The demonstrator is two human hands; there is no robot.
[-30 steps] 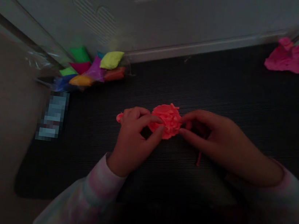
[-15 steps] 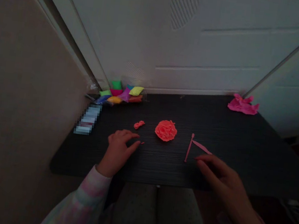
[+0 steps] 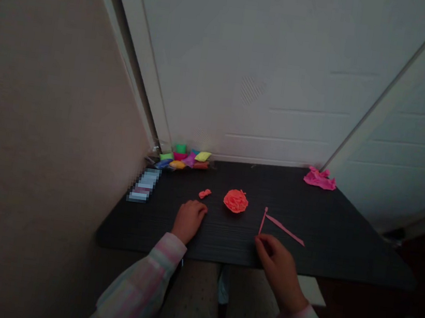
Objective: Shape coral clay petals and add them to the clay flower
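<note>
On the dark table sits a round, ruffled coral clay piece [image 3: 235, 201], with a strand sticking up at its upper right edge. A small coral clay lump [image 3: 204, 194] lies to its left. Just below that lump my left hand [image 3: 190, 219] rests on the tabletop, fingers curled together; whatever they may hold is hidden. My right hand [image 3: 279, 264] pinches the near end of a thin pink clay modelling tool [image 3: 263, 221], whose knobbed far end points away from me. Beside it lies a flat, blade-like pink clay modelling tool [image 3: 286, 230], apart from my fingers.
Several coloured clay packets [image 3: 184, 159] in clear plastic lie at the back left. A blurred-out pale object [image 3: 145, 185] is in front of them. Crumpled pink material [image 3: 320, 178] sits at the back right. A white panelled door [image 3: 286, 75] rises behind the table [image 3: 140, 233].
Both hands have left the ruffled clay piece. My right hand has come to the thin tool and pinches its end; my left has closed near the small lump. The view has tilted up.
</note>
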